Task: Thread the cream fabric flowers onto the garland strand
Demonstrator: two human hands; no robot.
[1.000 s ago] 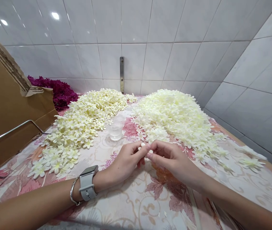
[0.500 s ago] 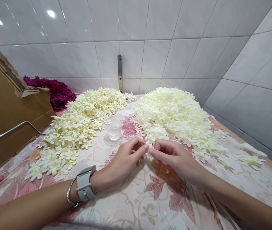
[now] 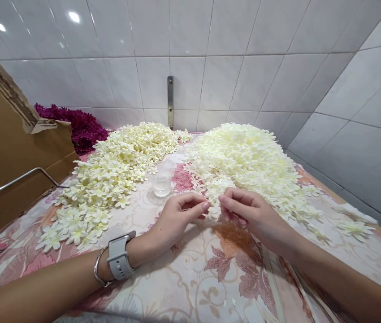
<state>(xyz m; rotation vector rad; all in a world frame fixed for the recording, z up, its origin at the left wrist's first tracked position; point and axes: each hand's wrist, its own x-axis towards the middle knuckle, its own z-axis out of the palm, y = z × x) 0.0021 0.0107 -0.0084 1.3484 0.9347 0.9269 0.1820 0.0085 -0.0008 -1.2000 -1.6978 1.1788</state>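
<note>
My left hand (image 3: 183,220) is pinched closed at the middle of the table, thumb against forefinger. Whatever lies between those fingertips is too small to make out. A short gap to its right, my right hand (image 3: 249,213) is also pinched, and its fingertips hide anything they hold. Just beyond my right hand spreads a big heap of pale white-yellow artificial flowers (image 3: 244,152). A second heap of creamier flowers (image 3: 110,175) lies to the left. Between the heaps, beyond my left hand, stands a small clear plastic cup (image 3: 162,184).
A torn cardboard box (image 3: 19,148) with a metal rod (image 3: 12,183) stands at left. Behind it are magenta flowers (image 3: 76,125). The floral tablecloth (image 3: 190,291) reaches a tiled wall (image 3: 187,36) bearing a metal strip (image 3: 170,103). Several loose petals (image 3: 355,228) lie at right.
My fingertips, nearly touching before, are now apart. My right hand has moved slightly to the right. The whole view has shifted a little.
</note>
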